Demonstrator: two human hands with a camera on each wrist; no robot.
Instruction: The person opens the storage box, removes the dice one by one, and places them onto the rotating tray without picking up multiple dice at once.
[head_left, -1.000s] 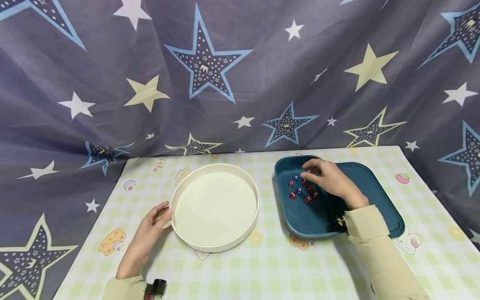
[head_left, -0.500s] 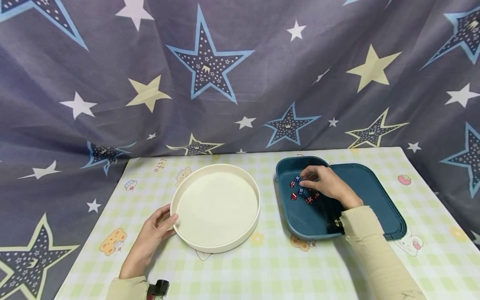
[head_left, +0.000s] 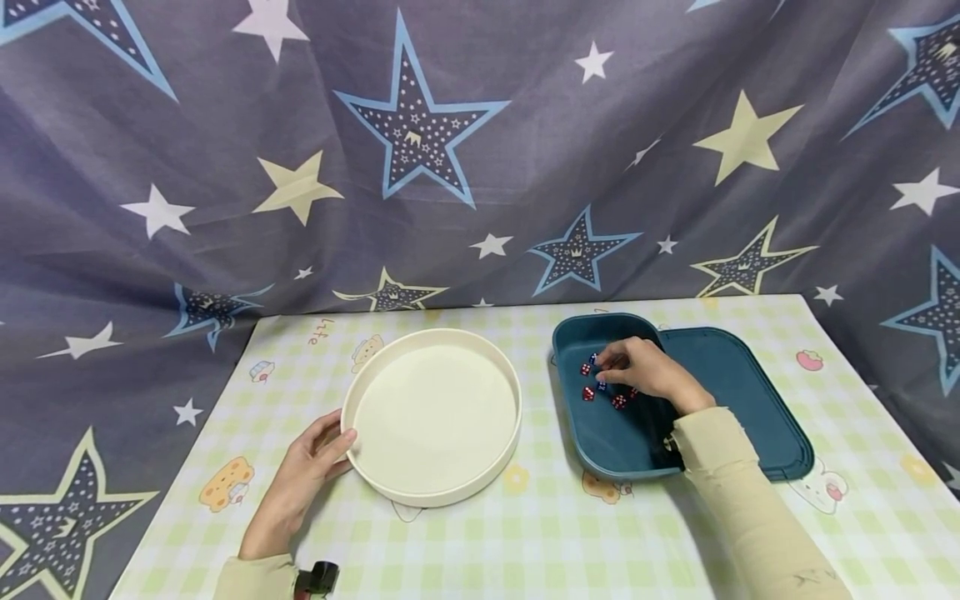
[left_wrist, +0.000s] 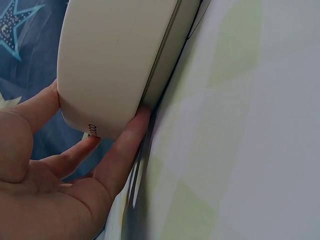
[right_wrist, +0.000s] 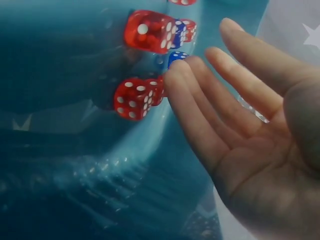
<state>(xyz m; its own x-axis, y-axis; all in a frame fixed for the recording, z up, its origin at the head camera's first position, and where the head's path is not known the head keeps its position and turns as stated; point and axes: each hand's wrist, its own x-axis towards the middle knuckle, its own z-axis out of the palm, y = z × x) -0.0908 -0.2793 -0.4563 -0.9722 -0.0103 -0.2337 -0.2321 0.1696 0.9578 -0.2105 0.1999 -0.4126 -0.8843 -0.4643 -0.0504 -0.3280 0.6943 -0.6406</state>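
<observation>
A round cream tray (head_left: 437, 417) with a low wall stands on the tablecloth. My left hand (head_left: 302, 475) grips its left side, thumb over the rim and fingers outside; in the left wrist view a finger (left_wrist: 127, 142) reaches the wall's lower edge. To the right sits a dark teal box (head_left: 618, 442) holding several dice, such as a red die (head_left: 588, 393) and a blue die (head_left: 602, 386). Inside it, my right hand (head_left: 651, 371) hovers low over the dice. Its thumb and fingers are apart in the right wrist view, fingertips close to a blue die (right_wrist: 177, 56).
A flat teal lid-like panel (head_left: 738, 392) lies against the box's right side. Green-checked tablecloth (head_left: 480, 550) runs around both containers. A grey curtain with stars (head_left: 480, 167) hangs behind the table.
My right hand has moved down and slightly left toward the dice. My left thumb has come over the tray's rim, where before it was beside the wall.
</observation>
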